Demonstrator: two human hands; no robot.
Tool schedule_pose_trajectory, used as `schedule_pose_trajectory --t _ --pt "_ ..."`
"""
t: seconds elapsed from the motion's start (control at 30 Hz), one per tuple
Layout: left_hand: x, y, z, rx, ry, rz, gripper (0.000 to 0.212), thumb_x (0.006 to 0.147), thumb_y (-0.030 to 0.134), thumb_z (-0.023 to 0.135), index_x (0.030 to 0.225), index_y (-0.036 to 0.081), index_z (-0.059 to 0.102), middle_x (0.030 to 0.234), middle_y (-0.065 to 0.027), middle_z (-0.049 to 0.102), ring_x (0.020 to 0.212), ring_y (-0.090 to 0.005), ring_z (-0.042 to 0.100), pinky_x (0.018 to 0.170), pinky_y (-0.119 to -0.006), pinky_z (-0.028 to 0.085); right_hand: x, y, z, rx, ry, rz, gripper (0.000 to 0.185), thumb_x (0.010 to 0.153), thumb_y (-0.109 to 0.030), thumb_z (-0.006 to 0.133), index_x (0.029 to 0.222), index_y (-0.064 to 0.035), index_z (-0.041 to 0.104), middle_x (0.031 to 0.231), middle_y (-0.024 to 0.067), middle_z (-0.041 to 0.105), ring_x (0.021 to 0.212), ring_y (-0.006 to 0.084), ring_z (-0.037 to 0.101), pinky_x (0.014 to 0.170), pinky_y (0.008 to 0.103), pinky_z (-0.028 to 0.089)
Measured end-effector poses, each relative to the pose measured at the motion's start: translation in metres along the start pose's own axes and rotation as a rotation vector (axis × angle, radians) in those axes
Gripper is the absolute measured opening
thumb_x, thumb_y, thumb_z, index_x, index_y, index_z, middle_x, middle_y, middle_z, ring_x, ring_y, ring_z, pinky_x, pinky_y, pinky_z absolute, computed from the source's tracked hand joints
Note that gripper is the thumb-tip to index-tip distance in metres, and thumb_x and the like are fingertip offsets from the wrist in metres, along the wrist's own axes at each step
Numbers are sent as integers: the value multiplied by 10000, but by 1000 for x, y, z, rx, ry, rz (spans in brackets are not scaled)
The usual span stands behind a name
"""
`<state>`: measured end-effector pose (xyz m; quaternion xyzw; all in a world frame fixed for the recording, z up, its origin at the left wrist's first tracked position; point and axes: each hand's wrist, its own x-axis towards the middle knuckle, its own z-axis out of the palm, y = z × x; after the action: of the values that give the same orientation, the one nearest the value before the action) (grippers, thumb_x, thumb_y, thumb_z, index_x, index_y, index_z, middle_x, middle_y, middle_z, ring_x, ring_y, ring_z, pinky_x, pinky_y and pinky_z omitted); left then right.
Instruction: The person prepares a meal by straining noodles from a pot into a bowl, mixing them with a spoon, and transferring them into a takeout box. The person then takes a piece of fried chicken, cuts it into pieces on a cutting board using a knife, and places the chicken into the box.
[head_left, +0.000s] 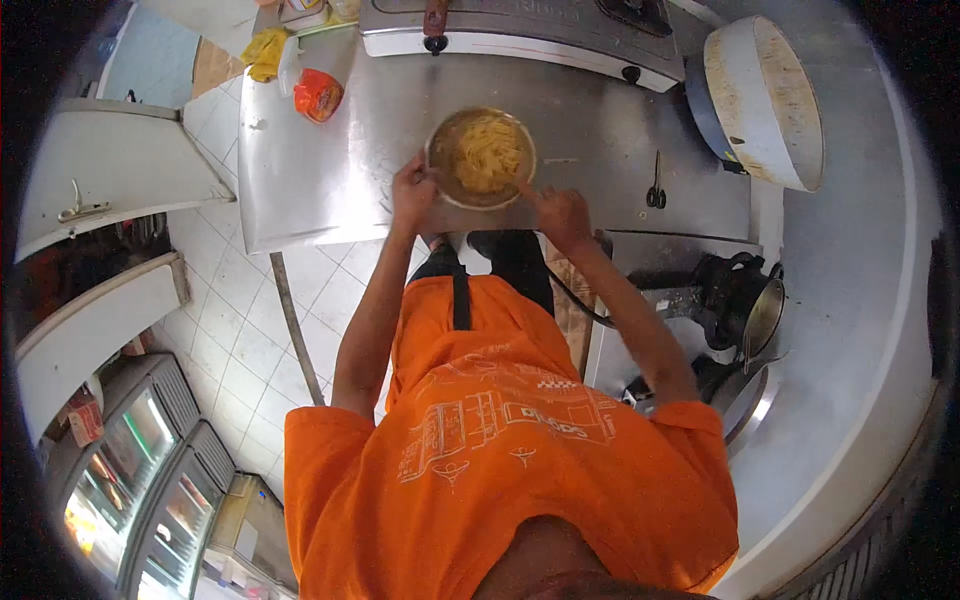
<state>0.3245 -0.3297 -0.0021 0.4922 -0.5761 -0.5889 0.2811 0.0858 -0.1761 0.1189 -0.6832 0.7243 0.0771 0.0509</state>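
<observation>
A round metal bowl (438, 176) sits on the steel worktop in front of me. Inside it is a yellow, stringy-looking mixture (487, 154), blurred by motion. My left hand (414, 193) grips the bowl's left rim between thumb and fingers. At the lower right rim is my right hand (561, 217), fingers curled and the index finger stretched towards the bowl. Blur hides whether that hand holds a utensil.
Behind the bowl stands a gas stove (517, 49). An orange-red packet (318, 96) and a yellow cloth (265, 54) lie at the back left. To the right are black-handled scissors (656, 187) and a large pot (761, 105). Pans (761, 315) stand lower right.
</observation>
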Motion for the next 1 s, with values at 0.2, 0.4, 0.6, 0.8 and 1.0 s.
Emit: schedule_pose_trajectory --t 0.2,0.4,0.6,0.8,1.0 --pt "-4 61 -8 -155 12 -138 481 917 61 650 1381 -30 561 1161 -110 691 858 -128 650 736 -277 553 -61 79 -4 -111 269 -282 639 844 -49 634 1432 -286 549 741 38 635 586 188 608 518 365 462" --pt "3 51 2 -80 35 -80 477 913 54 646 1384 14 580 1140 -101 692 824 -131 653 707 -259 548 29 45 -17 291 268 81 404 857 -218 673 1260 -195 666 757 93 665 665 286 652 609 436 522" --pt "0 35 2 59 41 -43 465 922 78 623 1379 4 576 1324 -144 644 1204 -214 607 1017 -310 474 50 8 -15 428 -70 89 184 854 -237 673 966 -122 762 887 151 711 837 341 705 736 481 553" --pt "-11 49 12 -5 41 -87 462 906 67 633 1362 3 589 1336 -171 621 1216 -256 590 1018 -334 465 54 6 -22 373 -139 245 161 836 -151 665 938 -51 738 942 193 709 870 354 707 793 490 560" --pt "-5 23 10 51 172 33 479 875 89 659 1348 28 612 1214 -161 706 1086 -213 678 943 -315 511 40 -6 -24 570 -52 254 171 804 -140 709 918 -14 726 880 214 710 845 378 709 755 489 557"
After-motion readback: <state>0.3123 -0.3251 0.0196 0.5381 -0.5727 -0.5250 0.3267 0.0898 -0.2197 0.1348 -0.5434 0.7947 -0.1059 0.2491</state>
